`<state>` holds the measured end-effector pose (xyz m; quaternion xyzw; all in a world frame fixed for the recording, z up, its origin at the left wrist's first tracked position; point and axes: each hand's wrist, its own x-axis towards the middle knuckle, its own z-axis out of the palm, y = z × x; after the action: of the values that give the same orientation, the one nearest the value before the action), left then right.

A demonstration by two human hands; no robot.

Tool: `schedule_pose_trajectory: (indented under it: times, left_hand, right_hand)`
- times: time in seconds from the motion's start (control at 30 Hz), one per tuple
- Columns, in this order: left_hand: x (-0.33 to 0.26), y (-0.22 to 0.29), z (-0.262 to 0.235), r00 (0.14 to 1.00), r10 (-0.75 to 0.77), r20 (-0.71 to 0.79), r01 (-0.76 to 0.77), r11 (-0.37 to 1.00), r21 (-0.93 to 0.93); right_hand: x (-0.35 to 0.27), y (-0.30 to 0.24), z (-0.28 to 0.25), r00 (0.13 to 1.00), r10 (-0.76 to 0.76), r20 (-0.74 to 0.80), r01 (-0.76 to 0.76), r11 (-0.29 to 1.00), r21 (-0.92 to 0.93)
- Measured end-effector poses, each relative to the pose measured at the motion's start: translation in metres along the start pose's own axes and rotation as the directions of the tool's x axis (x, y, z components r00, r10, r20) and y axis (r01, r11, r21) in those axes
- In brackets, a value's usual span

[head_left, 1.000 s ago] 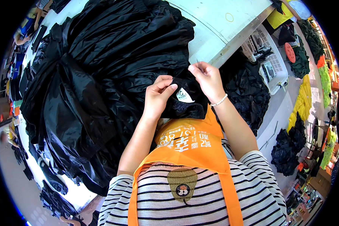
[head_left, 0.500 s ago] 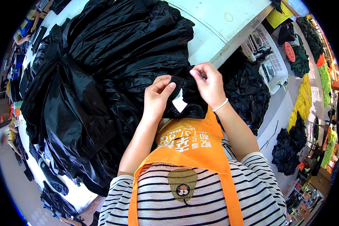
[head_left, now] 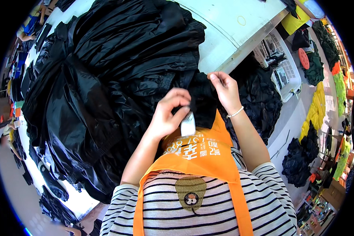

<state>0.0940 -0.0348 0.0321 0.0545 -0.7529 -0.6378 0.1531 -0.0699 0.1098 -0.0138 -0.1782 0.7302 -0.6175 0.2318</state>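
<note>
One black cloth piece (head_left: 203,103) sits between the two hands, just above the top of the orange apron (head_left: 220,173). White label (head_left: 188,126) on it hangs at its left side, lower end over the apron; blurred.

Left hand (head_left: 170,114): half curled, fingers bent over toward the thumb, thumb tip right at the label's upper end. Motion blur, can't tell how firm the hold is or on what. Right hand (head_left: 225,89): thumb and forefinger nearly together at the cloth's upper right edge, other fingers folded. Can't tell if anything is pinched. Pale bead bracelet (head_left: 235,113) on that wrist.

Big heap of shiny black garments (head_left: 86,114) left of and beyond the hands, on the white table (head_left: 224,35). Thin yellow ring (head_left: 241,17) lies on the tabletop. Right of the table: white basket (head_left: 298,78), more black fabric (head_left: 259,102) beside it, yellow fabric (head_left: 313,112) further right.
</note>
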Motion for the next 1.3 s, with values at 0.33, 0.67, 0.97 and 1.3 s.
schedule_pose_trajectory:
  times: [0.33,0.67,0.97,1.3]
  left_hand:
    - [-0.115,0.035,-0.071,0.975,0.042,-0.22,-0.189,0.682,-0.707]
    - [-0.099,0.092,-0.135,0.989,0.095,-0.116,-0.076,0.984,0.159]
    - [0.011,0.002,0.015,0.87,-0.287,0.401,-0.159,0.607,0.779]
    - [-0.055,-0.013,-0.006,0.6,-0.729,0.328,-0.151,0.3,0.942]
  right_hand:
    - [-0.007,0.014,0.01,0.94,0.019,0.341,0.183,0.815,-0.55]
    - [-0.012,0.053,0.003,0.941,0.083,0.327,0.12,0.822,-0.556]
    - [-0.052,0.036,-0.003,0.774,0.157,0.614,-0.136,0.987,-0.08]
    - [-0.008,0.096,0.012,0.919,0.286,0.271,-0.213,0.939,-0.269]
